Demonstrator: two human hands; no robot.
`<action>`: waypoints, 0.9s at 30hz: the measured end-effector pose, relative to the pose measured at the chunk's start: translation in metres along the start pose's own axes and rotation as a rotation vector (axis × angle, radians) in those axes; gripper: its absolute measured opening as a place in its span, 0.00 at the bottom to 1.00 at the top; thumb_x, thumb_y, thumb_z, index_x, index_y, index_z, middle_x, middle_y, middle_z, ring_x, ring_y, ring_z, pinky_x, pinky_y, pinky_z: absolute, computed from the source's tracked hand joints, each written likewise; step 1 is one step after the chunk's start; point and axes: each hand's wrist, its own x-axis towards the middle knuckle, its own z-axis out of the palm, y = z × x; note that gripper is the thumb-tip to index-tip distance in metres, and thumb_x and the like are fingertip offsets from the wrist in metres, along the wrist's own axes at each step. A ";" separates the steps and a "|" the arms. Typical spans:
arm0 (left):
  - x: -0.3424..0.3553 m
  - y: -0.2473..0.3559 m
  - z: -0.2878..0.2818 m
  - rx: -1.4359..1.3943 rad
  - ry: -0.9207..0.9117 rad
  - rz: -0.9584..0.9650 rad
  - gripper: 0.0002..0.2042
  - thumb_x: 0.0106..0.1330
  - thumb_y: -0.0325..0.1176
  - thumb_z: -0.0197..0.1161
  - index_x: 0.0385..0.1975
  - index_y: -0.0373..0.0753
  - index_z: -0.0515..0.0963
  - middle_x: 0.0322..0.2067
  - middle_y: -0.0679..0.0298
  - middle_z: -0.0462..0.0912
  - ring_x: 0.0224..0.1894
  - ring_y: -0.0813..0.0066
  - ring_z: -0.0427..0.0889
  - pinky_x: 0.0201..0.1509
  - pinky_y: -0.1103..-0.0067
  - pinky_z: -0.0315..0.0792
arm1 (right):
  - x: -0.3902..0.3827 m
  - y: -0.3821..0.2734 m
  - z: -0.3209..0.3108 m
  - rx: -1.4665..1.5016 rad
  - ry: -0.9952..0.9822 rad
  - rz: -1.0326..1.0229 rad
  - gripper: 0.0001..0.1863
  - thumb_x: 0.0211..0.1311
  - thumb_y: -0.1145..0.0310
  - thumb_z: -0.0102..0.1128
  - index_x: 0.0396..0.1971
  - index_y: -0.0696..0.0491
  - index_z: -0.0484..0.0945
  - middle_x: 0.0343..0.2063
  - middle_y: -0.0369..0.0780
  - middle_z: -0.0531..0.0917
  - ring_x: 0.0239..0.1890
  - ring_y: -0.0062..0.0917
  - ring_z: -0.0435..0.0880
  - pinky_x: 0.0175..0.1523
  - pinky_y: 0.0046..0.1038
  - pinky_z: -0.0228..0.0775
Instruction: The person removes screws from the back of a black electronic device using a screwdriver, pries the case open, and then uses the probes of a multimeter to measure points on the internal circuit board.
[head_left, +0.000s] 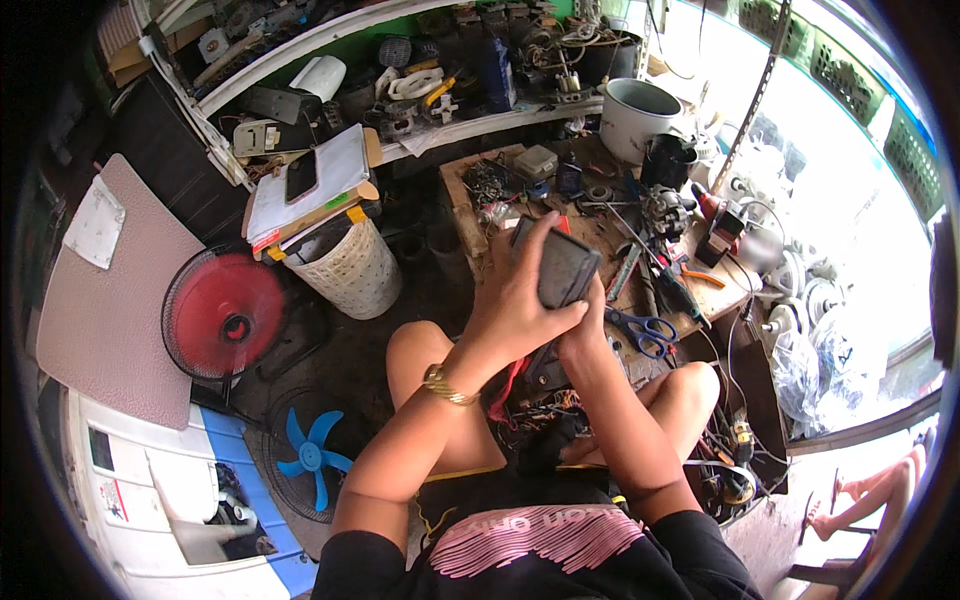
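One dark grey rectangular box (pixel 570 272) is held up in front of the person, between the two hands; what it contains cannot be told. The left hand (pixel 512 305) pinches it from the near left, a finger laid along its upper part and the thumb reaching across below. The right hand (pixel 587 328) is at the lower right of the box; most of its fingers are hidden, so I cannot tell whether they are curled around it or only propping it.

To handle the box well, I would let the left hand take the weight at the edges, leave the broad face uncovered, and support it from beneath with the right. Even, moderate pressure seems best, since the casing may be slick. Turning the face toward the brighter side, rightward of the hands, would likely make details easier to read.

Just right of the right hand, blue-handled scissors (pixel 652 335) rest on the desk (pixel 460 197), with orange-handled pliers (pixel 703 277) farther out; the right wrist should avoid sweeping that way. Below both hands is a tangle of wires (pixel 550 408), where anything dropped could be hard to find. Well left of the left hand stand a pale basket (pixel 352 272) and a red fan (pixel 225 310).
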 end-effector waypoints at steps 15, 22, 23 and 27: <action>0.016 -0.022 0.009 -0.362 -0.103 -0.222 0.36 0.63 0.49 0.60 0.67 0.36 0.58 0.60 0.49 0.66 0.63 0.61 0.65 0.67 0.72 0.56 | -0.005 -0.011 -0.013 0.214 -0.008 0.116 0.37 0.62 0.35 0.47 0.59 0.50 0.69 0.50 0.41 0.79 0.50 0.31 0.79 0.55 0.37 0.72; -0.016 -0.061 -0.021 -1.578 0.000 -0.453 0.29 0.66 0.52 0.50 0.58 0.34 0.67 0.48 0.52 0.79 0.47 0.60 0.81 0.52 0.65 0.76 | -0.004 -0.044 -0.030 0.251 -0.063 0.254 0.33 0.58 0.44 0.54 0.53 0.57 0.73 0.47 0.46 0.80 0.45 0.38 0.81 0.55 0.40 0.72; -0.031 -0.066 -0.023 -1.581 0.065 -0.484 0.31 0.65 0.55 0.49 0.58 0.33 0.67 0.50 0.48 0.77 0.51 0.55 0.79 0.53 0.60 0.75 | -0.002 -0.041 -0.035 0.129 0.016 0.276 0.32 0.57 0.47 0.54 0.52 0.57 0.73 0.46 0.46 0.81 0.45 0.38 0.81 0.55 0.40 0.72; -0.084 -0.102 -0.023 -1.613 0.265 -0.596 0.35 0.64 0.58 0.45 0.61 0.32 0.65 0.55 0.46 0.74 0.56 0.50 0.75 0.56 0.51 0.72 | 0.011 -0.021 -0.063 -0.002 0.145 0.403 0.22 0.57 0.56 0.56 0.45 0.57 0.77 0.38 0.43 0.83 0.37 0.35 0.83 0.47 0.36 0.76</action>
